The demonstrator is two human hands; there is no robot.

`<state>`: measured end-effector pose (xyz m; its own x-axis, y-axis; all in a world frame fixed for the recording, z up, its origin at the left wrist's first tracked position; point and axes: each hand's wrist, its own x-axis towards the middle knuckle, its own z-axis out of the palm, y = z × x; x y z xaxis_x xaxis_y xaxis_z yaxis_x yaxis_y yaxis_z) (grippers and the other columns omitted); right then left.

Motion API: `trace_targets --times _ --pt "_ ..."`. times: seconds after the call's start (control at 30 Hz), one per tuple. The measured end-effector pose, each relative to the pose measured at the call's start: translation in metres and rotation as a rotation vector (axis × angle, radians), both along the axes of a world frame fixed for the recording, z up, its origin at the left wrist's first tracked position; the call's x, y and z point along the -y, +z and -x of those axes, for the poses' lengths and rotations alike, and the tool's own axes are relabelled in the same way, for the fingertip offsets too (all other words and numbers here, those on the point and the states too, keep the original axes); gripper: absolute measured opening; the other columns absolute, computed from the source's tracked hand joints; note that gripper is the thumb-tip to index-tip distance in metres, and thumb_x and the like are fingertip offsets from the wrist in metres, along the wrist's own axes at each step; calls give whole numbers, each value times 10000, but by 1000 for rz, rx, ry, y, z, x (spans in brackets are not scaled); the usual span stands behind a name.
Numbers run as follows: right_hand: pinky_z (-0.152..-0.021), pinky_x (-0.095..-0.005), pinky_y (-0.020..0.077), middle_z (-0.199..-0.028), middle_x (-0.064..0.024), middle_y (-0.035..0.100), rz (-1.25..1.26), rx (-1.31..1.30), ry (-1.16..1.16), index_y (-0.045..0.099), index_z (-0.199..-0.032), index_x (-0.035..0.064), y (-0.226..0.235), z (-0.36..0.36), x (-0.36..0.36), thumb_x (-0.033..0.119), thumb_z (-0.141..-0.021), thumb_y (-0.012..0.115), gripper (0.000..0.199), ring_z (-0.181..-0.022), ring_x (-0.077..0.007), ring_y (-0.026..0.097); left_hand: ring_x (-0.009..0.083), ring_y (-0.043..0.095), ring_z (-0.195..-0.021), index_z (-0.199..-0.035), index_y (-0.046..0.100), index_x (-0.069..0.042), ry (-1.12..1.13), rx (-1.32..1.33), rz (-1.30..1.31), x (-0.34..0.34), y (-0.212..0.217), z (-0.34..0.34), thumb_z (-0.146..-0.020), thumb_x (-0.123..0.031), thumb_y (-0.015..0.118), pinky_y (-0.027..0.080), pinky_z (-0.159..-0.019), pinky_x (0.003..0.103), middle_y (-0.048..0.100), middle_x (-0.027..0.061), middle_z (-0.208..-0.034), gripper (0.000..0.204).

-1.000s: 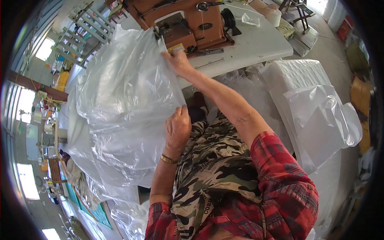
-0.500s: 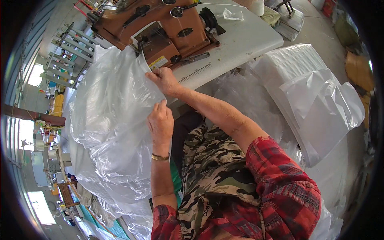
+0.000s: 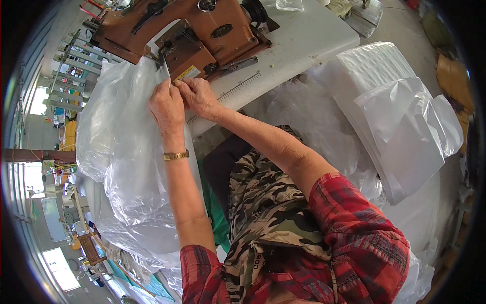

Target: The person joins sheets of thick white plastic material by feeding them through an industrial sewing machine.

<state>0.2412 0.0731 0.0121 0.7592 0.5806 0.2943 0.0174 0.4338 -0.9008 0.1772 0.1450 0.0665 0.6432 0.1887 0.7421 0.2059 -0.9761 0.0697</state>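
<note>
My left hand (image 3: 168,109), with a gold-coloured band on its wrist, is closed on the edge of a large, clear plastic sheet (image 3: 126,147). Right beside it, my right hand (image 3: 199,96) pinches the same edge, its fingertips partly hidden. Both hands are just in front of a brown sewing machine (image 3: 220,33), by the yellow-and-white label on its bed. The sheet's edge runs up from my fingers to the machine's needle end. From there the crumpled plastic spreads left and hangs down beside my left forearm.
The pale machine table (image 3: 304,40) carries a printed ruler scale (image 3: 238,86) along its front edge. To my right lies a thick stack of folded white plastic (image 3: 379,71), with loose clear plastic (image 3: 314,116) beside it. A metal rack (image 3: 76,71) stands at far left.
My left hand has moved forward along the plastic's edge and now sits beside my right hand. The right hand has shifted slightly left and forward. The view has also shifted.
</note>
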Motion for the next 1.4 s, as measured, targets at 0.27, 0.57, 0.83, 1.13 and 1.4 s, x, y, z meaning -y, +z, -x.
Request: trace_targets --times 0.27,0.57,0.83,1.13,1.4 --pt "-544 -392 457 -632 -132 590 28 405 -420 587 -776 2 0 -5 39 170 -894 615 207 -572 -283 592 359 644 -790 -954 675 47 45 -52 -11 -14 11 2 -826 -41 568 521 -707 427 664 197 -886 189" --pt "-916 -437 357 -983 -67 556 708 1106 -762 607 -979 89 -16 -70 115 268 -776 703 287 -1002 -263 501 372 636 -803 -949 685 7 98 -96 35 -19 16 4 -824 -30 527 518 -716 444 649 179 -884 204" --pt "-813 -401 373 -931 -71 578 677 1153 -458 619 -989 98 -6 -66 116 279 -793 689 277 -952 -272 523 375 635 -800 -864 684 -28 87 -81 47 -51 20 0 -837 -33 505 509 -721 473 626 152 -906 182" --pt "-843 -391 377 -981 -67 597 743 1144 -431 626 -1011 83 -2 -62 115 302 -819 673 295 -967 -268 532 357 639 -834 -798 658 -39 34 -117 96 -92 14 -20 -891 -72 473 511 -756 457 619 178 -914 210" --pt "-832 -383 381 -935 -60 598 692 1151 -417 651 -1025 88 -4 -60 116 294 -843 671 275 -923 -268 532 362 626 -844 -833 647 -49 205 -4 73 -111 1 -28 -902 -165 555 506 -729 459 598 148 -919 163"
